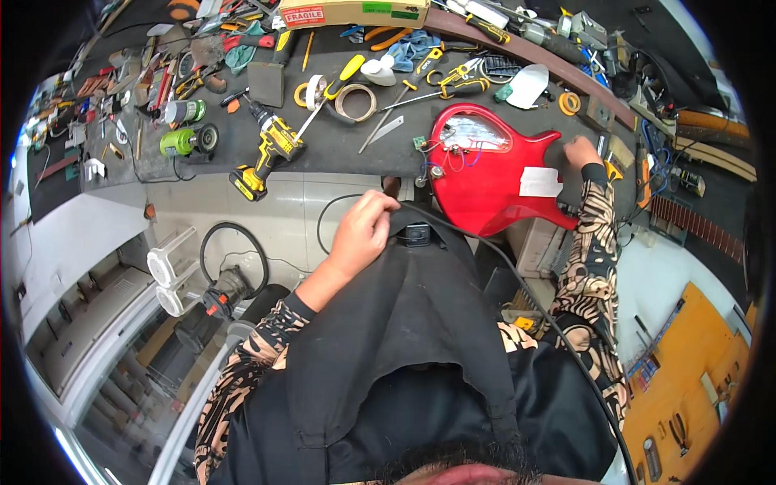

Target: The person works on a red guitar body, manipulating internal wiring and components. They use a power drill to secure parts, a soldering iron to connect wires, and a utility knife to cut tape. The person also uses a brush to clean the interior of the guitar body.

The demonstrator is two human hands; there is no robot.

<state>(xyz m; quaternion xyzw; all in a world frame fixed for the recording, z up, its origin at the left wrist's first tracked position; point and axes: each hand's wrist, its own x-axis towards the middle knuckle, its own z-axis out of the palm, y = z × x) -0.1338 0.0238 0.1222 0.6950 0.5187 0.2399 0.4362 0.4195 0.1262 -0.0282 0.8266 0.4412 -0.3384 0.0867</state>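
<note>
A red electric guitar body (495, 196) lies at the bench's front edge, its open cavity showing foil lining and loose wires. A white paper patch (540, 182) covers part of its face. A small green circuit piece (419, 143) hangs by wires at its left side. In front of my apron is my left hand (364, 230), its fingers curled round a black cable (505, 257) that passes by the fingertips. My right hand (580, 152) rests closed on the bench beside the guitar's upper right horn; what its fingers hold, if anything, is hidden.
Left of the guitar lie a yellow cordless drill (273, 141), a green power tool (187, 141), tape rolls (356, 103) and a steel ruler (386, 131). A cardboard box (354, 14) stands at the back. A fretted neck (697, 226) is at the right. A hosed machine (230, 287) stands below left.
</note>
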